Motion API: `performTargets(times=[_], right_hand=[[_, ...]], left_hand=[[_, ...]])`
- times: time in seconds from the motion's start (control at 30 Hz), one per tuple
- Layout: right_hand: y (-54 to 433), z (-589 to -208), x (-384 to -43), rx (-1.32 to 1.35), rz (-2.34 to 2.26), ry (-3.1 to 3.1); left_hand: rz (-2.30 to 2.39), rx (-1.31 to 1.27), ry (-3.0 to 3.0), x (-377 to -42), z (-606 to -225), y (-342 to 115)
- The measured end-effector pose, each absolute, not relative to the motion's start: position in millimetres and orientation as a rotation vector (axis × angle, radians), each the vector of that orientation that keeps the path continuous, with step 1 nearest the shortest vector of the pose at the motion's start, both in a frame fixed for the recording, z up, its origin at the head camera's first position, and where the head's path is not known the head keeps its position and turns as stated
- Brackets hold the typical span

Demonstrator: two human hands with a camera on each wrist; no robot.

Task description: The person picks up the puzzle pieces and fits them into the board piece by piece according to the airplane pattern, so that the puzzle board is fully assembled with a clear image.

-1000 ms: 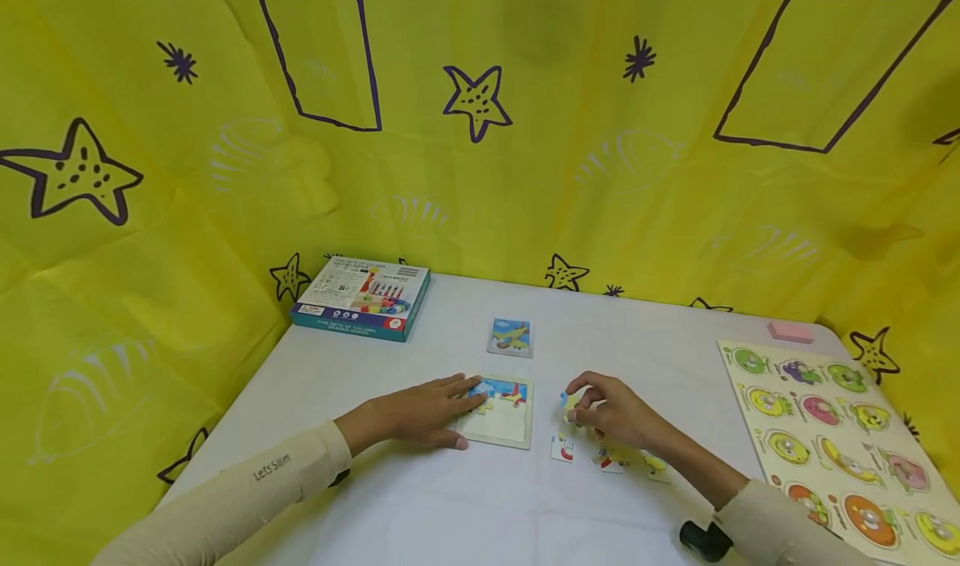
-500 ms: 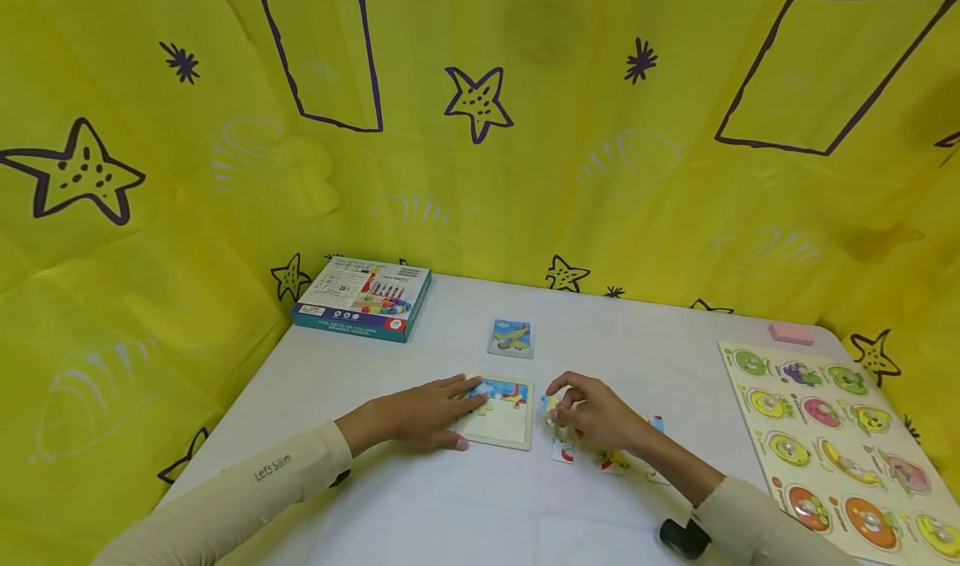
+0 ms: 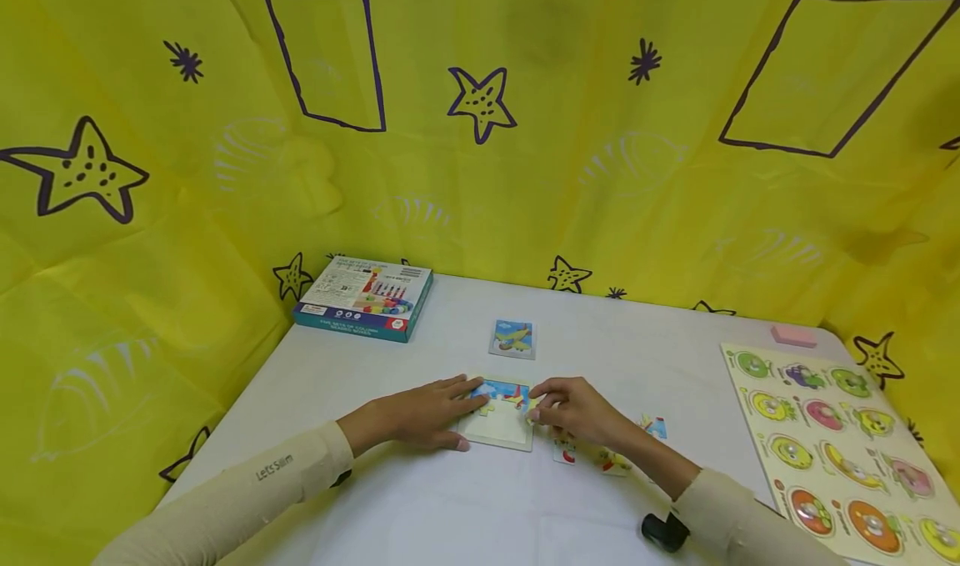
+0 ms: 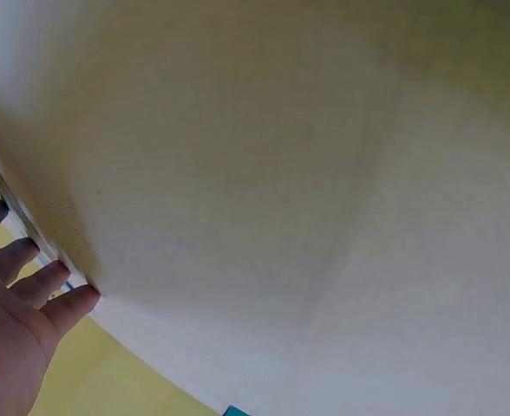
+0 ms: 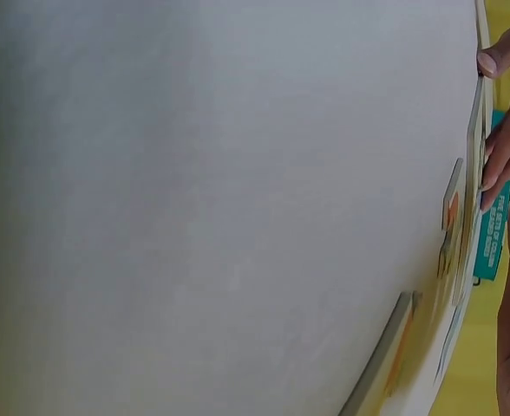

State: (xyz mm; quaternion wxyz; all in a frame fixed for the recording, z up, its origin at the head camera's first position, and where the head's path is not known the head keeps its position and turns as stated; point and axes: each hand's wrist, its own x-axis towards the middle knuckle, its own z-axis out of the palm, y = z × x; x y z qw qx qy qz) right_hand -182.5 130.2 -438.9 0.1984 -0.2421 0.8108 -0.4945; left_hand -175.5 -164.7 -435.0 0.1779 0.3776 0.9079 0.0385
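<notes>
A square puzzle tray (image 3: 495, 434) lies on the white table, its upper part filled with blue, red and yellow picture pieces. My left hand (image 3: 426, 413) rests over the tray's left edge with straight fingers on it; the left wrist view shows those fingers (image 4: 42, 282) at the edge. At the tray's right edge, my right hand (image 3: 573, 409) pinches a small jigsaw piece (image 3: 532, 407), mostly hidden by the fingers. Several loose jigsaw pieces lie right of the tray, among them a red and white piece (image 3: 565, 451), a yellow and red piece (image 3: 613, 463) and a blue piece (image 3: 655, 427).
Behind the tray lies a small airplane picture (image 3: 513, 338). A teal-edged game box (image 3: 364, 298) sits at the back left. To the right are a fruit puzzle board (image 3: 825, 441) and a pink block (image 3: 793, 336). A yellow curtain (image 3: 525, 191) surrounds the table.
My right hand has moved left with the jigsaw piece, from above the loose pieces to the tray's right edge. My left hand has stayed in place.
</notes>
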Motion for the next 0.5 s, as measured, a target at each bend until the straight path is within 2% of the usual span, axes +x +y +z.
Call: performTargets(times=[0.5], right_hand=[[105.9, -440.9, -193.6, -0.635, -1.347, 2.227]], left_hand=[[0.073, 1.085, 2.573, -178.7, -439.2, -165.4]])
